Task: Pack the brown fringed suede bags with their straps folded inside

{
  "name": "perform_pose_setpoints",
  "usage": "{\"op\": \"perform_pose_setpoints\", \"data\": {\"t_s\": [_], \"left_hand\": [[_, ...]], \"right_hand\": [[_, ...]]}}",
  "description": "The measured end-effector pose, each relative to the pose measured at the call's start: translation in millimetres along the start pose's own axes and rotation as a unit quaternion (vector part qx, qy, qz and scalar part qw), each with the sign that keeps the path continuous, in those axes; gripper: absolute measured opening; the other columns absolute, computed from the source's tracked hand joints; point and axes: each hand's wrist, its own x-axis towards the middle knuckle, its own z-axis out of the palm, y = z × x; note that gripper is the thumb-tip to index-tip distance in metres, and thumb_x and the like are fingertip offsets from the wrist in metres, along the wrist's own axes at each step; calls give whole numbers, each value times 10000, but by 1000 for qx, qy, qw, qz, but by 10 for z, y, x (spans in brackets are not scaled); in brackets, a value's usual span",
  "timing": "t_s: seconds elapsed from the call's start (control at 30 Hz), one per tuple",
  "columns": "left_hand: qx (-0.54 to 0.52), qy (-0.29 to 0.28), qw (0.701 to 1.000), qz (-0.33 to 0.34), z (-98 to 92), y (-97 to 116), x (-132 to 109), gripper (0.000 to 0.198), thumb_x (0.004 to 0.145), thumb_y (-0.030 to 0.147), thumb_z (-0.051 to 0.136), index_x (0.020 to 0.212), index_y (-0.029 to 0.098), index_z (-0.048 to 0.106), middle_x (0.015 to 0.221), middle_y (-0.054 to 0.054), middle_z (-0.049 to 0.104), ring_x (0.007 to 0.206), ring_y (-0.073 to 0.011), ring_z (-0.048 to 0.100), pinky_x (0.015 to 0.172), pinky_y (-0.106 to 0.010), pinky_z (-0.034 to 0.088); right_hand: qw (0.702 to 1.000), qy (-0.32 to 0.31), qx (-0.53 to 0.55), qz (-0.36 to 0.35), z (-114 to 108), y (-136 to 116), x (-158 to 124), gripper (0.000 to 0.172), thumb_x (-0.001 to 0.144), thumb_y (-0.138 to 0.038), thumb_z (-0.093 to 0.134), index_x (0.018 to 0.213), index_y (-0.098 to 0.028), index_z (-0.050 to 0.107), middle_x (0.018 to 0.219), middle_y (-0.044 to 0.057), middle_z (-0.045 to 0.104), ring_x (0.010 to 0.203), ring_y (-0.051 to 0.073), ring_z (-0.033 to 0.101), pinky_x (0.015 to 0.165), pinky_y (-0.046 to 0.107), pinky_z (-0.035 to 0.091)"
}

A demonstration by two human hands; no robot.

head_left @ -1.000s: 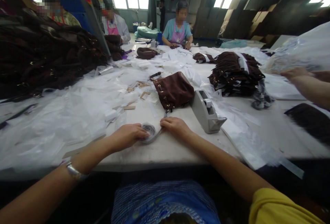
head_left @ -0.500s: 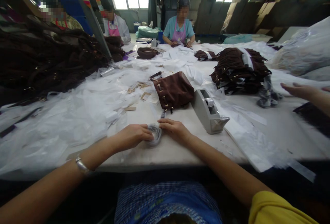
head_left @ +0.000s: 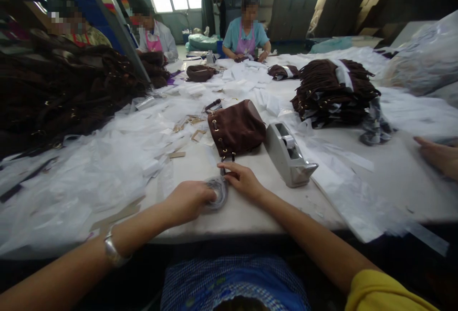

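A grey coiled strap (head_left: pixel 222 195), apparently wrapped in clear film, lies on the table near its front edge. My left hand (head_left: pixel 193 200) is closed on the left side of this coil, with fingertips inside the ring. Just above and right of it, my right hand (head_left: pixel 245 181) has its fingers closed at the strap's part that runs toward the bag. Beyond them a brown drawstring bag (head_left: pixel 238 127) lies on its side, its eyeleted mouth toward the left. A grey tape dispenser (head_left: pixel 289 156) stands right of the bag.
Thin white wrapping sheets (head_left: pixel 96 172) cover the left side. A heap of dark brown bags (head_left: pixel 64 91) rises at far left; a stack of fringed brown pieces (head_left: pixel 332 89) sits at right. Another person's hand (head_left: pixel 438 156) is at the right edge. Co-workers (head_left: pixel 245 34) sit across the table.
The coil and my left hand have shifted slightly down and right. My right hand stays at the strap by the bag. The other person's hand at right has moved lower and outward.
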Motion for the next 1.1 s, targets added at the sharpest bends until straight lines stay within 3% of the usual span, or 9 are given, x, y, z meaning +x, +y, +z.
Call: {"op": "perform_pose_setpoints", "data": {"t_s": [0.13, 0.23, 0.33, 0.53, 0.7, 0.83, 0.9, 1.0, 1.1], "left_hand": [[-57, -12, 989, -137, 38, 265, 18, 253, 889, 304, 483, 851, 266, 730, 765, -16, 728, 711, -200, 660, 634, -276, 392], [-47, 31, 971, -232, 124, 410, 99, 452, 911, 579, 424, 860, 239, 717, 751, -47, 719, 722, -228, 664, 622, -290, 386], [-20, 77, 954, -288, 246, 524, 171, 440, 867, 616, 496, 1004, 242, 682, 851, -58, 726, 777, -246, 668, 625, -290, 387], [-52, 117, 949, -287, 352, 645, 168, 296, 905, 419, 500, 874, 207, 704, 778, -52, 693, 710, -203, 625, 608, -269, 354], [-255, 210, 906, -265, 377, 571, 25, 313, 882, 409, 539, 989, 183, 726, 657, 13, 610, 589, -133, 519, 583, -231, 359], [-413, 268, 834, -247, 437, 522, -83, 372, 882, 485, 541, 898, 149, 701, 661, 19, 569, 577, -116, 489, 563, -219, 404], [-441, 297, 811, -244, 473, 541, -96, 378, 887, 491, 542, 899, 148, 698, 700, 6, 595, 609, -120, 509, 591, -221, 428], [-436, 311, 808, -245, 533, 614, -67, 392, 909, 477, 518, 1035, 156, 704, 765, -15, 647, 635, -137, 549, 631, -244, 464], [-369, 342, 827, -252, 579, 670, -33, 391, 931, 436, 484, 1130, 173, 695, 883, -53, 693, 808, -192, 623, 767, -290, 495]], "right_hand": [[1000, 1, 2, -8, -9, -30, 5, 417, 835, -77, 573, 1213, -227, 662, 1265, 71, 658, 1203, 196, 592, 1067, 382, 448], [1000, 5, 8, -17, -13, -19, 8, 396, 831, -71, 571, 1184, -217, 677, 1258, 77, 664, 1206, 196, 592, 1076, 384, 441], [1000, 11, 17, -22, -16, 4, 5, 391, 828, -71, 566, 1174, -212, 681, 1254, 76, 666, 1208, 193, 590, 1080, 374, 438], [996, 32, 79, -32, -22, -3, 21, 323, 841, -143, 587, 1144, -198, 685, 1271, 86, 651, 1225, 196, 574, 1042, 352, 476], [990, 81, 118, -12, -20, -145, 50, 313, 839, -262, 635, 1147, -209, 659, 1318, 80, 605, 1096, 195, 639, 874, 297, 572], [989, 149, -3, 10, -34, -374, -131, 245, 889, -271, 602, 1115, -188, 646, 1142, 90, 661, 858, 166, 673, 763, 277, 563], [989, 128, -76, 19, -3, -487, -285, 170, 933, -290, 558, 994, -191, 681, 930, 67, 695, 804, 178, 658, 732, 280, 532], [989, 62, -135, 15, 139, -618, -489, 209, 965, -270, 510, 907, -210, 702, 838, 53, 699, 801, 188, 650, 747, 284, 493], [980, 54, -191, 8, 306, -701, -586, 224, 958, -202, 484, 856, -199, 683, 857, 71, 691, 802, 189, 643, 741, 274, 475]]}}
